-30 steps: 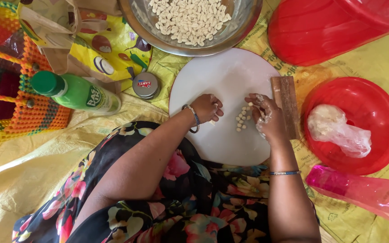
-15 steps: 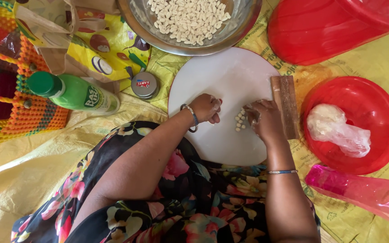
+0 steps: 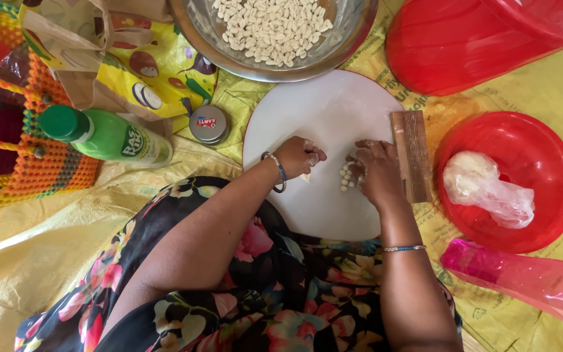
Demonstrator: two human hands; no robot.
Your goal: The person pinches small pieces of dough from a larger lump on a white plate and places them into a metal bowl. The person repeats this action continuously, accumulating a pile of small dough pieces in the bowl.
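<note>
Dough pieces (image 3: 344, 177) lie between curled left hand (image 3: 300, 156) and right hand (image 3: 378, 171).

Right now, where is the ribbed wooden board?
In the head view, the ribbed wooden board lies at the right edge of the round white board, just beside the right hand and left of the red bowl.

A green bottle (image 3: 109, 135) lies beside a small round tin (image 3: 208, 124), perhaps touching the woven basket (image 3: 8, 130).
</note>
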